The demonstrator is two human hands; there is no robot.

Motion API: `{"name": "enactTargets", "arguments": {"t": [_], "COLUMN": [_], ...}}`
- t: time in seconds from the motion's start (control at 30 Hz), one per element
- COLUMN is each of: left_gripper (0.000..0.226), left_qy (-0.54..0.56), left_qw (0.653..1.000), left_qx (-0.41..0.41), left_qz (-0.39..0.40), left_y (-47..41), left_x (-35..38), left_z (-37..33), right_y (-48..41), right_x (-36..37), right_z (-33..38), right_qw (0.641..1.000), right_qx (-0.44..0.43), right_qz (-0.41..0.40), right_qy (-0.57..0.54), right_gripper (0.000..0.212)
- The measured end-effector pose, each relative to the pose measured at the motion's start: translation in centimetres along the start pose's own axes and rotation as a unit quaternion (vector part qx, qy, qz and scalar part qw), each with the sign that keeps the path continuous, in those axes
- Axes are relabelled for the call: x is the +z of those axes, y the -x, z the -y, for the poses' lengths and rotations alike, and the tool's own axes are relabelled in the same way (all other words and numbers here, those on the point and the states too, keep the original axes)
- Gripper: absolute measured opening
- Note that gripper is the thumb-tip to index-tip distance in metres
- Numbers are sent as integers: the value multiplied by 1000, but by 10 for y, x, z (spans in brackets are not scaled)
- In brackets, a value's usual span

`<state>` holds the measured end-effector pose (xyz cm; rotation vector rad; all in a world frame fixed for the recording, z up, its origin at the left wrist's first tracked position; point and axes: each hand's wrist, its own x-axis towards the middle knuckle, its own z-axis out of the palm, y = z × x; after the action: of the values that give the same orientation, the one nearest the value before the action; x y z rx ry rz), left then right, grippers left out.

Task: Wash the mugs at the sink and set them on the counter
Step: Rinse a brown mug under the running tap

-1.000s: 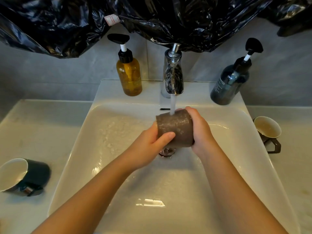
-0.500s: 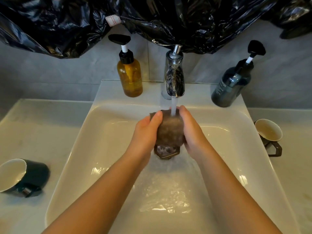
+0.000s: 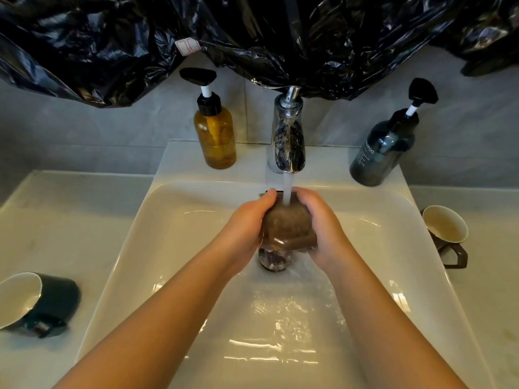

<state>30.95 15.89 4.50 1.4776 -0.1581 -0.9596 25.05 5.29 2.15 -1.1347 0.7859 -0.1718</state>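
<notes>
Brown mug [image 3: 286,223] held with handle [image 3: 292,242] facing drain [image 3: 273,261].

Over the held mug [image 3: 286,224], the faucet [image 3: 289,144], an amber pump bottle [image 3: 215,136] and a shampoo bottle [image 3: 382,153] lined the sink's [image 3: 247,155] back ledge under low black plastic sheeting [image 3: 252,37]. A green mug [image 3: 56,299] lay on its side on the left counter [image 3: 70,214], and a brown mug [image 3: 445,228] stood on the right. Bare counter showed behind each.

Both hands, left hand [image 3: 247,228] and right hand [image 3: 323,228], gripping brown mug [image 3: 286,223] under running faucet [image 3: 289,141], above sink [image 3: 174,248]
</notes>
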Motion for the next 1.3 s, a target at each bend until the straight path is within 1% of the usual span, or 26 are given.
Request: {"name": "enactTargets", "arguments": {"t": [0.03,0.1,0.17,0.2,0.27,0.33,0.4,0.5,0.63,0.7,0.8,0.87,1.0,1.1,1.17,1.23,1.3], "left_gripper": [38,41,40,39,37,38,43,48,48,43,36,32,33,29,30,31,29], "left_qy": [-1,-52,-81,-74,-45,12,30,25,-15,-10,22,61,130,160,186,225,281], "left_qw": [1000,996,993,995,997,997,997,998,998,998,997,996,985,979,974,966,952], "left_qx": [18,65,80,71,25,-30,-50,-47,-49,-56,-57,-66,-101,-103,-92,-81,-76], "left_qz": [14,29,11,-12,-55,-70,-58,-28,21,42,44,27,-42,-78,-91,-96,-94], "left_y": [0,1,1,0,-5,-6,-5,-6,-7,-7,-5,-5,-10,-13,-14,-15,-16], "left_x": [-3,-8,-8,-7,-4,-1,1,3,3,3,2,-2,-9,-10,-11,-13,-16], "left_z": [3,9,10,9,4,-3,-6,-5,-7,-9,-12,-11,-3,1,3,5,8], "right_y": [0,-1,0,0,1,0,-1,-3,-3,-3,-4,-6,-5,-5,-6,-7,-5], "right_x": [0,-2,-4,-4,-1,1,2,1,-6,-8,-5,0,11,17,18,14,11], "right_z": [3,8,9,8,2,-2,-2,0,-5,-5,-1,2,8,4,-1,-6,-5], "right_qw": [999,994,990,991,995,997,996,993,991,990,993,996,998,996,993,989,989], "right_qx": [37,105,129,119,71,29,17,45,47,60,68,68,37,6,-34,-86,-109], "right_qz": [1,-3,-1,4,10,-4,-20,-27,-25,-28,-35,-39,-31,-38,-41,-34,-30], "right_qy": [-14,-41,-56,-62,-74,-78,-83,-106,-125,-123,-85,-32,38,86,105,112,100], "right_gripper": [32,35,39,38,33,26,21,17,23,24,26,27,30,34,35,36,36]}}
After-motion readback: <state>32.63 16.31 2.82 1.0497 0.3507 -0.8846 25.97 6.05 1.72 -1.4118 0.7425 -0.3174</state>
